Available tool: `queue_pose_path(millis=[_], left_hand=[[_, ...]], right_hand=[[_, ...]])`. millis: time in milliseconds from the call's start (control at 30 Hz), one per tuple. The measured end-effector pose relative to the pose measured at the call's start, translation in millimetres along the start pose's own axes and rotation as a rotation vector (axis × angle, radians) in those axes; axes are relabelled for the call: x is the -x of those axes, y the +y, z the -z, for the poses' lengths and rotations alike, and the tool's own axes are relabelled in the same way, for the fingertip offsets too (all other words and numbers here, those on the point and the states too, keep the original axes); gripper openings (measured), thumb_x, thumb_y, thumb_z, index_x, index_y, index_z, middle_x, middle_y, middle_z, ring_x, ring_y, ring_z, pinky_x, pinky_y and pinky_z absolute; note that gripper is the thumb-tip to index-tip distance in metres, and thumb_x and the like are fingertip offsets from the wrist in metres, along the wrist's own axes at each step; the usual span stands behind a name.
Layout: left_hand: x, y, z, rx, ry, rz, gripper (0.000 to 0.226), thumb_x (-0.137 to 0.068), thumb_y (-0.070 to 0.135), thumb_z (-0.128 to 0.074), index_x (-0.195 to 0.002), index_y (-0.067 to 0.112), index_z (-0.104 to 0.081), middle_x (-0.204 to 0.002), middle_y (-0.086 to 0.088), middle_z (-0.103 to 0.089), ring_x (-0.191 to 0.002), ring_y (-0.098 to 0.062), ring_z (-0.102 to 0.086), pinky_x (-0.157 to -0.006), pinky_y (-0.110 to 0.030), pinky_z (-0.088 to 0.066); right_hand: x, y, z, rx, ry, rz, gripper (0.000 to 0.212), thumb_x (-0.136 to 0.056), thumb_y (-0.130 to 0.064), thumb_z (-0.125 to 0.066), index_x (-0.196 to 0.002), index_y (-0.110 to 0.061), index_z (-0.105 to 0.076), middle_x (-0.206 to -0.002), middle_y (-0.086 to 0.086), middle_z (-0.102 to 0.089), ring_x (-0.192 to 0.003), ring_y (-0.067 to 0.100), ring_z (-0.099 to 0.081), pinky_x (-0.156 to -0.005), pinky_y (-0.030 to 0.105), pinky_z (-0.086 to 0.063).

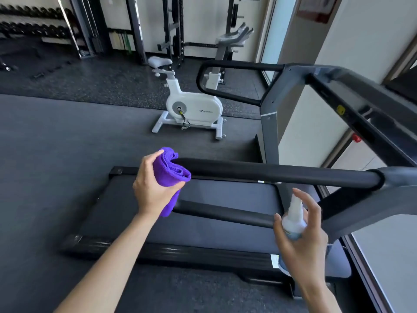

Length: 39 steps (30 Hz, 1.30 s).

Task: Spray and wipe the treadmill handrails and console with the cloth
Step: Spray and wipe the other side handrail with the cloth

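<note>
While our left hand (151, 188) grips the bunched purple cloth (172, 171), fingers curled round it, at the free end of the near handrail (270, 173), our right hand (302, 236) holds the spray bottle (293, 219) just below that rail, fingers wrapped loosely, index raised by the nozzle. Treadmill belt (225, 193) sits beneath; white exercise bike (194, 107) well behind.

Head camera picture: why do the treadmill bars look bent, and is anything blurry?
Head view: the wide lens bows the handrail; the spray bottle in the right hand is smeared; the purple cloth looks sharp; daylight brightens the right side.
</note>
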<state>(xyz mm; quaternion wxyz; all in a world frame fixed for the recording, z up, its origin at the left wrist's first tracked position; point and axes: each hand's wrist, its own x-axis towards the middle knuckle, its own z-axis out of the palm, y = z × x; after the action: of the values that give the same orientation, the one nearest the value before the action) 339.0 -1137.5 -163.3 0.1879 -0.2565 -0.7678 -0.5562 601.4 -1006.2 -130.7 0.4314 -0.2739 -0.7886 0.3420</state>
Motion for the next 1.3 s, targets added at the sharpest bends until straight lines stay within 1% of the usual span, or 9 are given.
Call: queue_pose_path(millis=[133, 267, 467, 633, 700, 833, 967, 1200, 1300], left_hand=[[21, -8, -23, -0.028, 0.261, 0.128, 0.082, -0.046, 0.021, -0.089, -0.118, 0.023, -0.05, -0.116, 0.01, -0.061, -0.105, -0.018, -0.06, -0.078, -0.018, -0.037], [33, -18, -36, -0.041, 0.336, 0.316, 0.08, -0.049, 0.028, -0.087, -0.121, 0.022, -0.052, -0.119, 0.007, -0.061, -0.106, -0.02, -0.06, -0.078, -0.024, -0.039], [65, -41, -46, 0.212, 0.335, 0.779, 0.069, -0.06, 0.049, -0.083, -0.117, 0.039, -0.046, -0.111, 0.017, -0.06, -0.099, -0.015, -0.061, -0.092, -0.033, -0.048], [83, -38, -63, 0.436, 0.338, 0.969, 0.056, -0.075, 0.037, -0.079, -0.118, 0.025, -0.046, -0.113, 0.009, -0.06, -0.096, -0.012, -0.06, -0.09, -0.026, -0.044], [91, -29, -72, 0.518, 0.32, 1.069, 0.061, -0.076, 0.043, -0.077, -0.125, 0.02, -0.049, -0.114, 0.007, -0.061, -0.097, -0.013, -0.06, -0.087, -0.025, -0.042], [120, -4, -107, 0.675, 0.184, 1.235, 0.084, -0.061, 0.059, -0.078, -0.13, 0.02, -0.051, -0.118, 0.003, -0.065, -0.099, -0.015, -0.063, -0.09, -0.028, -0.046], [145, 14, -117, 0.766, 0.043, 1.278, 0.084, -0.05, 0.056, -0.084, -0.12, 0.018, -0.059, -0.107, 0.002, -0.07, -0.093, -0.016, -0.068, -0.094, -0.035, -0.051], [111, -16, -93, 0.716, 0.324, 1.25, 0.063, -0.075, 0.052, -0.075, -0.123, 0.014, -0.058, -0.111, 0.002, -0.069, -0.101, -0.019, -0.067, -0.094, -0.036, -0.051], [101, 1, -117, 0.668, 0.376, 1.292, 0.062, -0.074, 0.051, -0.075, -0.12, 0.012, -0.06, -0.106, 0.005, -0.069, -0.091, -0.016, -0.068, -0.08, -0.028, -0.053]], right_hand=[[3, -4, -3, 0.037, -0.025, 0.028, 0.076, -0.079, -0.002, -0.071, -0.117, -0.058, -0.038, -0.083, 0.001, -0.064, -0.061, 0.016, -0.058, -0.055, 0.01, -0.044], [8, -2, 2, 0.064, -0.001, 0.018, 0.074, -0.077, 0.0, -0.072, -0.117, -0.053, -0.041, -0.08, -0.004, -0.064, -0.068, 0.018, -0.059, -0.059, 0.006, -0.042], [21, 3, 10, 0.077, -0.014, -0.041, 0.079, -0.076, 0.001, -0.073, -0.116, -0.057, -0.039, -0.074, -0.008, -0.061, -0.054, 0.017, -0.055, -0.05, 0.009, -0.042], [24, 2, 10, 0.099, -0.015, -0.061, 0.073, -0.075, 0.004, -0.073, -0.116, -0.049, -0.042, -0.077, -0.012, -0.06, -0.061, 0.01, -0.057, -0.051, 0.005, -0.04], [23, 1, 8, 0.09, -0.02, -0.062, 0.07, -0.076, 0.004, -0.073, -0.119, -0.042, -0.044, -0.071, -0.01, -0.058, -0.056, 0.008, -0.055, -0.05, 0.004, -0.038], [22, -4, 3, 0.051, -0.035, -0.031, 0.074, -0.077, 0.003, -0.071, -0.117, -0.052, -0.041, -0.06, -0.005, -0.055, -0.048, 0.013, -0.049, -0.049, 0.01, -0.038], [16, -7, 8, 0.046, 0.005, 0.017, 0.066, -0.076, 0.004, -0.072, -0.119, -0.038, -0.045, -0.067, -0.006, -0.059, -0.054, 0.008, -0.053, -0.054, 0.005, -0.039], [20, 12, 34, 0.06, 0.068, -0.015, 0.074, -0.076, 0.005, -0.072, -0.118, -0.047, -0.041, -0.068, 0.002, -0.061, -0.055, 0.014, -0.054, -0.054, 0.005, -0.04], [26, 22, 35, 0.091, 0.066, -0.063, 0.075, -0.078, 0.003, -0.071, -0.119, -0.052, -0.039, -0.069, 0.003, -0.06, -0.055, 0.016, -0.054, -0.052, 0.009, -0.041]])
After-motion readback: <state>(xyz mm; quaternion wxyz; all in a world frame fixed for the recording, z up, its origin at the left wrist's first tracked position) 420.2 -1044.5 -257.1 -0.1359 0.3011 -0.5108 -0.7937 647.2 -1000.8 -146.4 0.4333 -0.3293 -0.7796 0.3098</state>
